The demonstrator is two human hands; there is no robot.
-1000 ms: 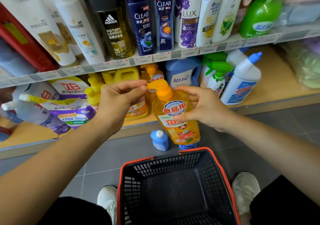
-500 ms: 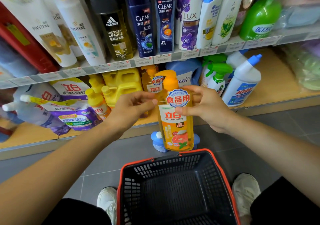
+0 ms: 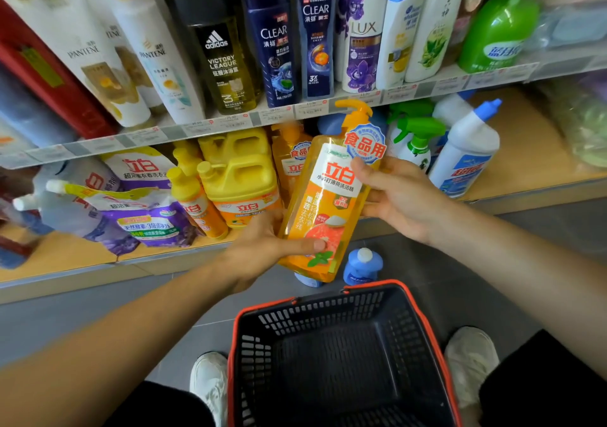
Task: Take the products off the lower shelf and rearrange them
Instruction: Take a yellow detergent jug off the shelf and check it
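Observation:
An orange pump bottle of dish soap hangs tilted in the air in front of the lower shelf, above the basket. My left hand grips its lower part, thumb across the label. My right hand holds its upper right side, fingers on the label. A second orange pump bottle stands on the shelf behind it, beside a yellow jug and small yellow bottles.
A black basket with a red rim sits on the floor between my shoes. Two small blue bottles stand on the floor before the shelf. Refill pouches lie at left; spray and toilet-cleaner bottles stand at right. Shampoos fill the upper shelf.
The orange bottle has been raised and tilted with its top to the right. My left hand moved from the pump top down to the bottle's lower part.

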